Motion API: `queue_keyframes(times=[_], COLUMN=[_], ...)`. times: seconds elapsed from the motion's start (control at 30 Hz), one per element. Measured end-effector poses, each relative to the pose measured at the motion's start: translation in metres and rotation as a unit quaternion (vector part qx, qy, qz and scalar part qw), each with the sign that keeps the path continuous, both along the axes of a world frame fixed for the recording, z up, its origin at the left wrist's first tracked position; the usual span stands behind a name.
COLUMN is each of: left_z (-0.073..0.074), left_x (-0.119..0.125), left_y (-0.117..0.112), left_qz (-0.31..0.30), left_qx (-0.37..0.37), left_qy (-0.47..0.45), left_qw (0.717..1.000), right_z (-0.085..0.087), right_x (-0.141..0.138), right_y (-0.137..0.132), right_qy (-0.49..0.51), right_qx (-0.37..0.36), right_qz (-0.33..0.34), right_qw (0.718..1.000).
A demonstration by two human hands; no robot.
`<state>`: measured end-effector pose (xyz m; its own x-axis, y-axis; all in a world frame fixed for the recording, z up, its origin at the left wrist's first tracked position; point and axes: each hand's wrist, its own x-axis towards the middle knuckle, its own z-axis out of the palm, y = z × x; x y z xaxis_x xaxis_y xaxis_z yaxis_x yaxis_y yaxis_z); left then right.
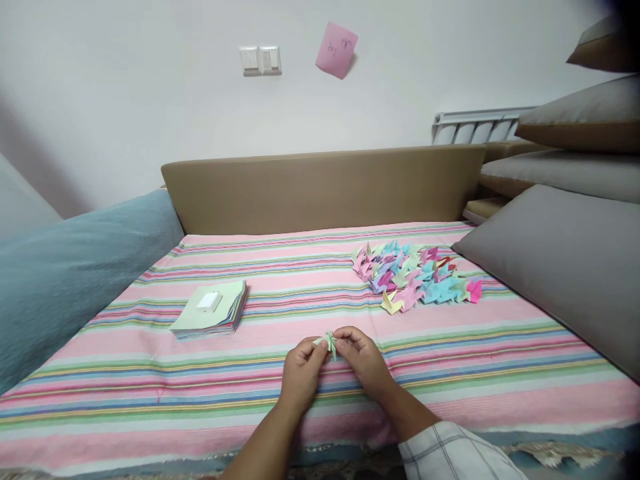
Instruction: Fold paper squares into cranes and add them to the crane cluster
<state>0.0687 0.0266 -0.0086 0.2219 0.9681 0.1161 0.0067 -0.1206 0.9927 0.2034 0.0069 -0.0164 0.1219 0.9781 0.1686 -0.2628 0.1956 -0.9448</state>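
Observation:
A small light green folded-paper crane [330,342] is pinched between my two hands above the striped cloth. My left hand [303,368] grips its left side between thumb and fingers. On the other side, my right hand [363,357] holds it with thumb and fingertips closed; part of the paper is hidden by the fingers. Beyond my right hand lies a pile of folded paper cranes [410,275] in pink, blue, green, purple, yellow and red. To the left sits a stack of coloured square paper [187,319], pale green on top, with a small white block [209,302] resting on it.
The striped cloth [125,353] covers the seat. A brown backrest [320,193] rises behind it. Grey cushions [560,267] stand at the right, and a blue-covered armrest [90,267] borders the left. On the wall are light switches [260,61] and a pink note [337,50].

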Motion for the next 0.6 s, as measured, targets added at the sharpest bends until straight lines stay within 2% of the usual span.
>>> queue_keyframes(times=[0.27, 0.6], left_z=[-0.002, -0.001], left_x=[0.001, 0.004], left_y=[-0.001, -0.005], left_qz=[0.004, 0.015], left_qx=[0.058, 0.043], left_qy=[0.044, 0.014], left_qw=[0.997, 0.999], right_z=[0.0, -0.009], right_x=[-0.004, -0.005], right_y=[-0.001, 0.003], right_qy=[-0.003, 0.036], right_qx=[-0.01, -0.036], right_qz=[-0.058, -0.062], right_qw=[0.998, 0.997])
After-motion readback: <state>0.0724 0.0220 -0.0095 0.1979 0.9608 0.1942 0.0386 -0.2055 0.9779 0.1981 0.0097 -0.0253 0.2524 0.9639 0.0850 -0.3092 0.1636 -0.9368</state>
